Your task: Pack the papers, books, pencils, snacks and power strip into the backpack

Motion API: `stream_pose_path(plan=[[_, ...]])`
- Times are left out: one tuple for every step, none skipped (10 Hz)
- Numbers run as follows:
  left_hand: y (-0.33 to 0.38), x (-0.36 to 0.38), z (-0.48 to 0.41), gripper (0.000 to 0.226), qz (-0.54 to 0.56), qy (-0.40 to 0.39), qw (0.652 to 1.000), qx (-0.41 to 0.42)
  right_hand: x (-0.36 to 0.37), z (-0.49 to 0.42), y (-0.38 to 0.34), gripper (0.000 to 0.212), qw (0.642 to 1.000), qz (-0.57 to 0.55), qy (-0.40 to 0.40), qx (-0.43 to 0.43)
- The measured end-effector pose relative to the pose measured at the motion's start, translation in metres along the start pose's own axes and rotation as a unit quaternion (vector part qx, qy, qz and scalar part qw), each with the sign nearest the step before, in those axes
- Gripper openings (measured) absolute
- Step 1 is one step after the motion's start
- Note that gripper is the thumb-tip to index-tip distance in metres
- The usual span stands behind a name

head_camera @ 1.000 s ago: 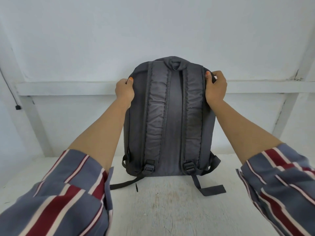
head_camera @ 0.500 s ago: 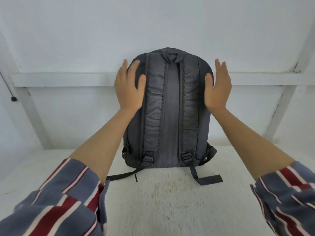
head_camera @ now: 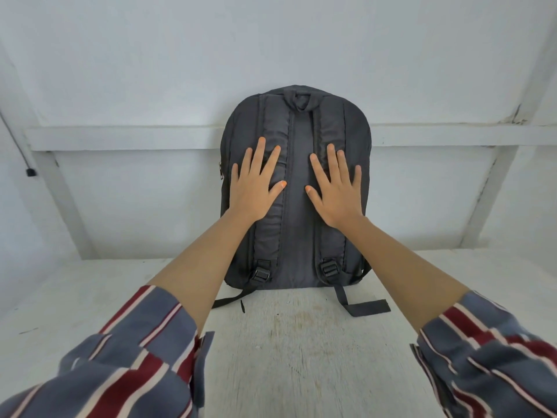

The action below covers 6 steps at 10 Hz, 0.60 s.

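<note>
**Backpack upright at the wall, both hands flat on its back**

Head view. The backpack (head_camera: 297, 236) stood upright on the desk (head_camera: 301, 357). Its top seemed to lean on the white wall (head_camera: 271, 40) behind it, and its strap side was turned to the person. Papers, books, pencils, snacks and a power strip were not visible anywhere around the backpack; in front of it the desk carried only the loose strap ends (head_camera: 367, 307). A zipper pull (head_camera: 221, 171) showed at the left edge of the backpack, but the opening itself was on the hidden side, so I cannot tell whether it was zipped. My judgement is that the things were probably already inside and the packing was at its end. The pictures alone cannot prove this, because nothing of the inside was shown.

The left hand (head_camera: 254, 188) lay flat on the left shoulder strap (head_camera: 269, 236), with the fingers straight and spread, and it grasped nothing. The right hand (head_camera: 339, 191) lay in the same way on the right shoulder strap (head_camera: 331, 125), palm against the cloth and fingers spread. Both hands were released and only touched or pressed the back of the backpack, about in the middle of its height. The striped sleeves (head_camera: 135, 357) were pushed up the forearms.
</note>
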State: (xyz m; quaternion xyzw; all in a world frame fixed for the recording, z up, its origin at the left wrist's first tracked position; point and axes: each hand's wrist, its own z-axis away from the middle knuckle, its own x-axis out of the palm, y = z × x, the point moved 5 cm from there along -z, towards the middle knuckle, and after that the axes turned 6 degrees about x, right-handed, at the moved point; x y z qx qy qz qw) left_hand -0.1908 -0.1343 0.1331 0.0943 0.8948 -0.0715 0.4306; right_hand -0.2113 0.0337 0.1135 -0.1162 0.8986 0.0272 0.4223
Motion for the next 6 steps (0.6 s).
stream_pose_path(plan=[[0.002, 0.0, -0.001, 0.069, 0.024, -0.024, 0.999, -0.01, -0.002, -0.002, 0.001, 0.061, 0.999, 0.02, -0.033, -0.001], [0.004, -0.009, 0.0, 0.061, 0.064, -0.004, 0.998, -0.016, -0.018, -0.001, 0.0, 0.058, 1.0, -0.003, -0.021, -0.012], [0.01, -0.027, 0.004, 0.046, 0.083, 0.057, 0.995, -0.022, -0.041, 0.003, -0.002, 0.051, 0.999, -0.033, 0.01, -0.015], [0.019, -0.049, 0.009, 0.043, 0.077, 0.07, 0.994, -0.029, -0.062, 0.009, -0.008, 0.047, 0.999, -0.041, -0.024, -0.018], [0.022, -0.058, 0.017, 0.043, 0.067, 0.01, 0.997, -0.043, -0.077, 0.019, -0.014, 0.042, 0.996, -0.034, -0.082, -0.023], [0.024, -0.071, 0.03, 0.035, 0.079, -0.028, 0.995, -0.058, -0.098, 0.032, -0.021, 0.039, 0.995, -0.042, -0.09, -0.007]])
